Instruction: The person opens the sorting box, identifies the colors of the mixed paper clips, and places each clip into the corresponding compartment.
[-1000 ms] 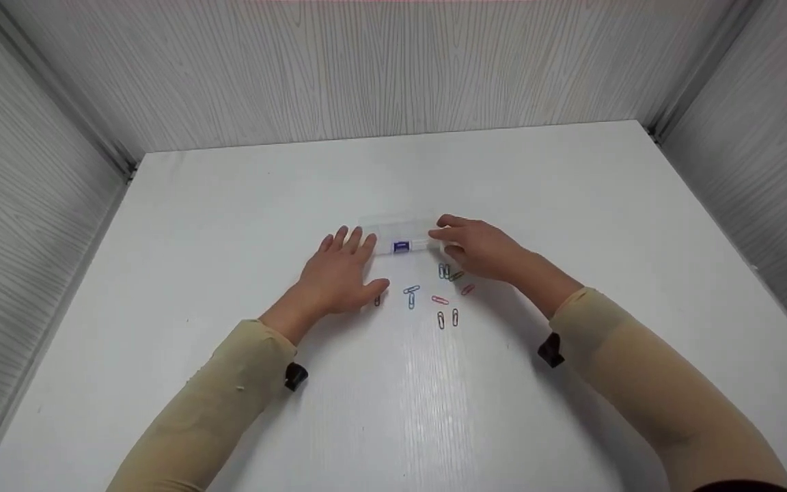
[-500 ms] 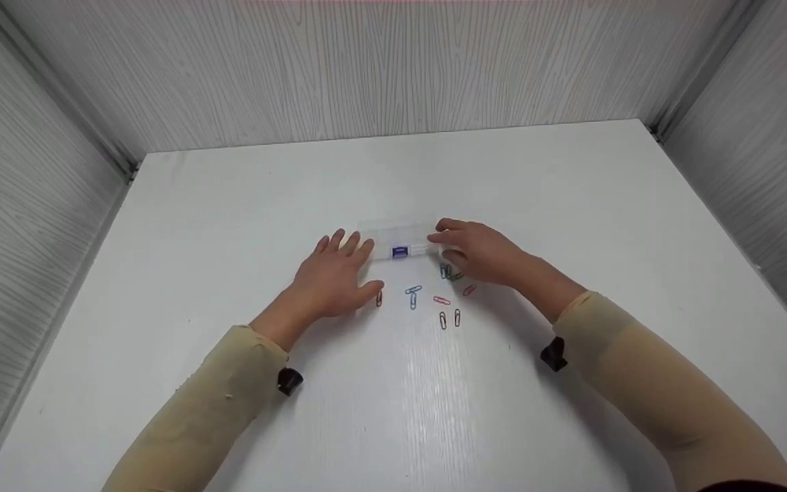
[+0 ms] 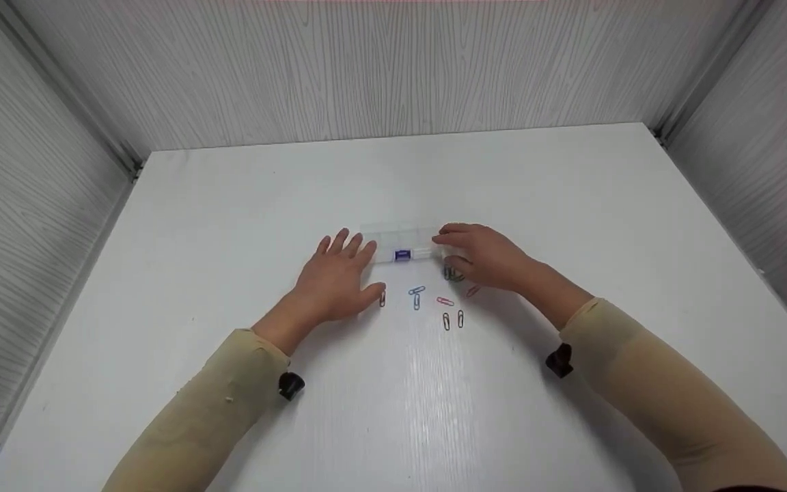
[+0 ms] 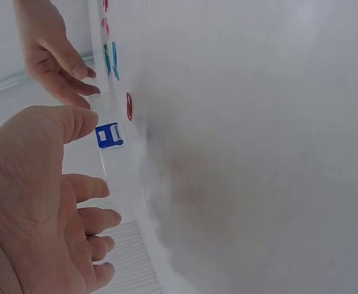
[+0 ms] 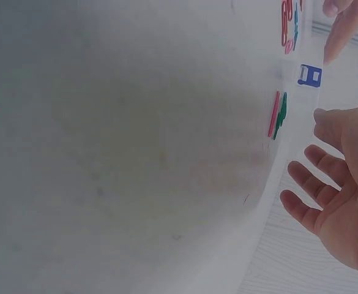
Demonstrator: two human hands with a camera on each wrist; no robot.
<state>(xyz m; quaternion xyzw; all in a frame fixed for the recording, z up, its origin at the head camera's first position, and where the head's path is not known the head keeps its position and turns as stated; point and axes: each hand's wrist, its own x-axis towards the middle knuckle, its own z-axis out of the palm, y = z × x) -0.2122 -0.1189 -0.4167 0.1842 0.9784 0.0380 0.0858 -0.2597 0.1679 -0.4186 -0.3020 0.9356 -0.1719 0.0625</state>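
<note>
A clear plastic box (image 3: 393, 240) with a blue latch (image 3: 402, 255) on its near side lies mid-table. My left hand (image 3: 332, 283) is at its left end, fingers spread and nearly straight. At the right end my right hand (image 3: 492, 256) has its index finger over the box and its thumb near the front; the right wrist view shows its fingers apart and loosely bent. Paper clips lie in front: a dark red clip (image 3: 382, 298) by my left thumb, two blue clips (image 3: 417, 299), a pink clip (image 3: 445, 301), and green clips (image 3: 455, 275) partly under my right hand.
Two dark paper clips (image 3: 460, 318) lie closest to me, and a red clip (image 3: 473, 290) is beside my right hand. Pale wood-grain panels (image 3: 393, 68) enclose the white table (image 3: 229, 205) at the back and both sides.
The box has slid slightly toward me, and both hands have shifted nearer with it. The gap between the box and the paper clips is smaller.
</note>
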